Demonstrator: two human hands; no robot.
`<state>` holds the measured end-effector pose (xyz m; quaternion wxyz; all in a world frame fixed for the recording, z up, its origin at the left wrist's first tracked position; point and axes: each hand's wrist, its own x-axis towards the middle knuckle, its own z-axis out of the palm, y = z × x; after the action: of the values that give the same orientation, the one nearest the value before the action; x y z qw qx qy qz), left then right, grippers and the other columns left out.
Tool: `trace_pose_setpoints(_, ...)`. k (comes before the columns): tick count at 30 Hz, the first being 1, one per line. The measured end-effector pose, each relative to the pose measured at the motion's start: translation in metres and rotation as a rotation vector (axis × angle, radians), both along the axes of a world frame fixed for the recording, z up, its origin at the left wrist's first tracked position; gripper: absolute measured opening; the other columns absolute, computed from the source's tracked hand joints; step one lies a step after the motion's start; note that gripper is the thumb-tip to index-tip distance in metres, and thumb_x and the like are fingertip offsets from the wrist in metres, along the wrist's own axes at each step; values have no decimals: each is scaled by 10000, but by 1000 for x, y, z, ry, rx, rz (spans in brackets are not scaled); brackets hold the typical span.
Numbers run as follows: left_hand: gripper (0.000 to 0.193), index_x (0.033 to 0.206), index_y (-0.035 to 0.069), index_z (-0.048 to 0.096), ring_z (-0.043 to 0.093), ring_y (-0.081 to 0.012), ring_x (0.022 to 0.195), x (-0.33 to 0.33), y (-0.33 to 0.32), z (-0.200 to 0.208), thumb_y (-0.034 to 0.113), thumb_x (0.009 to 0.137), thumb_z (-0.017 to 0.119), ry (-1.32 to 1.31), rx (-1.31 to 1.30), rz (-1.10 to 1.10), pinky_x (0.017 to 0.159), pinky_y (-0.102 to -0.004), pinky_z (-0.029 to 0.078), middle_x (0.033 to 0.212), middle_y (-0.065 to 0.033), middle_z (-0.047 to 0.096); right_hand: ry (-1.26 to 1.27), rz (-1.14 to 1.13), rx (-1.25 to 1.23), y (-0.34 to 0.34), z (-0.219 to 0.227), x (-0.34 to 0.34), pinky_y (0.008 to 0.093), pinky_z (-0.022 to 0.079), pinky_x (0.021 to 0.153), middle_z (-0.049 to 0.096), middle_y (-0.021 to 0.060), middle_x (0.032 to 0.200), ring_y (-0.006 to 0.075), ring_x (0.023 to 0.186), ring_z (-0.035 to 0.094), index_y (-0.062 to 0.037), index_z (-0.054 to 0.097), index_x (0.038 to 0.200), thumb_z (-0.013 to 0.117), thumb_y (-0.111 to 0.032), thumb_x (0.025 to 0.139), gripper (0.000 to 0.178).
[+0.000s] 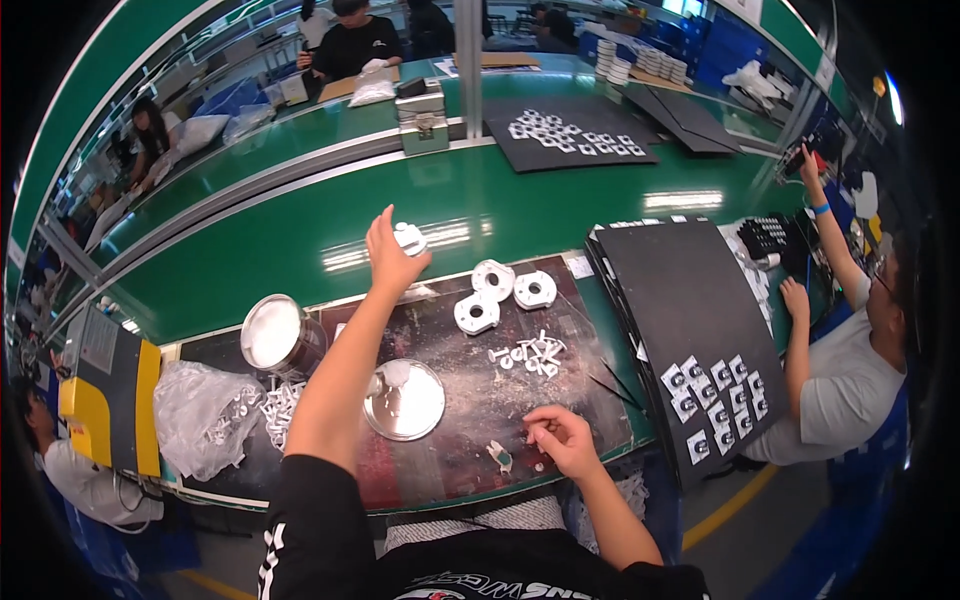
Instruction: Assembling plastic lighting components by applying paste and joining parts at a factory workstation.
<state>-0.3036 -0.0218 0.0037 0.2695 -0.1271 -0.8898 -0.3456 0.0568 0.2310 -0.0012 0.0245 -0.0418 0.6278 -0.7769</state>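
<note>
From where I stand, a yellow-and-grey machine (88,385) sits at the far left end of the green tabletop (185,310), and just beside it slumps a clear plastic bag (195,405) with small white bits inside. Next comes an open can (272,335) filled with something white, with a heap of small white pegs (284,408) below it. The person's left arm reaches across, and the left hand (396,262) is clamped on a white piece (410,240), held out over the green surface, beyond the dark worn board (590,410) in front of the person. On that board lies a round shiny dish (410,415) with a white lump in it; to its right, three white rings (477,314) lie close together, and nearer the person is a loose scatter of small white parts (540,356). The right hand (562,442) hovers low with fingers bent; I cannot tell whether they pinch anything. Farther right, a big black sheet (680,290) carries rows of white-and-black pieces (740,400), and beside it is a co-worker in a pale shirt (840,390).
</note>
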Motion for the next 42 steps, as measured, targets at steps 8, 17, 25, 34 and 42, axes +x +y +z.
trace_pose_setpoints(8,981,1477,16,450,616,-448,1213,120,45,44,382,703,927,-385,-223,-449,1040,-497,497,1295,-269,648,-5,9,23,2,-9,-3,246,519,779,668,40,991,89,868,641,3,661,1234,623,-51,1026,218)
trace_pose_setpoints(17,645,1261,-8,649,672,-346,1120,164,30,70,101,674,890,-290,-141,-611,983,-405,536,1197,-187,686,255,-675,400,46,70,88,234,496,653,700,32,905,73,752,610,-10,747,1037,684,-28,948,111)
trace_pose_setpoints(25,528,1192,32,673,621,-372,1186,220,35,105,-33,671,720,-440,-538,-1311,1043,-438,503,1247,-145,650,14,-1018,1338,135,94,145,431,524,868,683,113,988,330,941,636,-58,708,1086,788,-96,804,296)
trace_pose_setpoints(34,530,1278,80,667,561,-365,1273,274,23,117,-33,762,698,-298,-290,-1030,1102,-451,445,1356,-164,610,26,-886,1021,112,95,116,309,519,713,647,80,917,194,782,633,-40,693,1145,751,2,797,355)
trace_pose_setpoints(42,383,1170,-10,684,647,-113,866,357,40,44,326,1120,507,-1237,762,-1007,796,-265,535,1033,-66,729,349,-376,132,0,46,81,346,533,926,631,101,1137,190,1025,664,-23,529,1321,753,61,805,569)
